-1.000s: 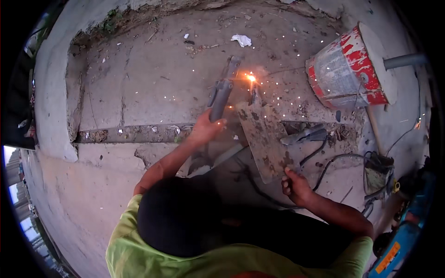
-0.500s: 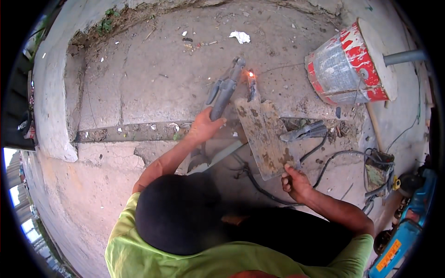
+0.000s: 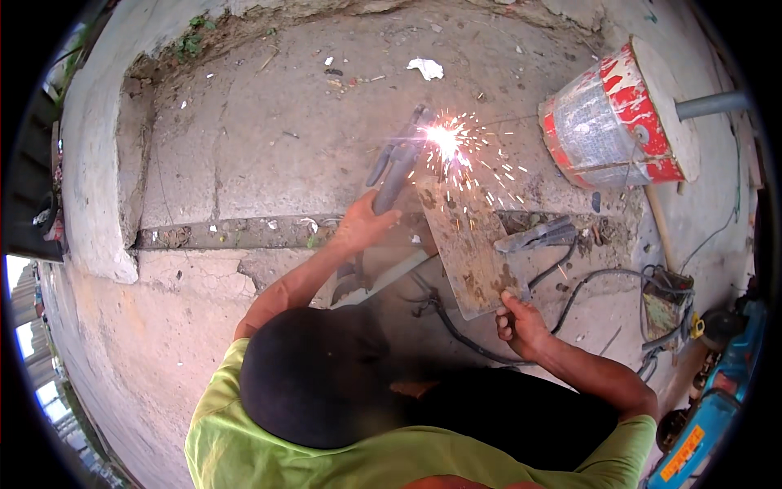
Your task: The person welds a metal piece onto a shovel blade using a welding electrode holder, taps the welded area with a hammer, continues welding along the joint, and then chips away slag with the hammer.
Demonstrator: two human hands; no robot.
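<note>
My left hand point(image 3: 368, 222) is closed round the handle of a grey welding electrode holder point(image 3: 397, 173), tilted up and to the right. By its head a bright arc throws sparks, and the glare hides the electrode tip and the narrow upper end of the workpiece. That workpiece is a flat, stained metal blade point(image 3: 471, 244), shaped like a spade head. At its lower right corner my right hand point(image 3: 523, 323) pinches it between thumb and curled fingers. A grey earth clamp point(image 3: 536, 235) lies against the blade's right edge, with a black cable running from it.
A tipped red and white bucket point(image 3: 612, 122) filled with hardened material, with a grey pipe point(image 3: 713, 104) sticking out, lies right. Black cable point(image 3: 468, 338) loops near my knees. A rusty metal piece point(image 3: 666, 306) and a blue machine point(image 3: 709, 399) sit at right.
The small orange glow at the blade's upper end has become a bright white arc with sparks flying outward. Both hands keep their grips, almost unmoved.
</note>
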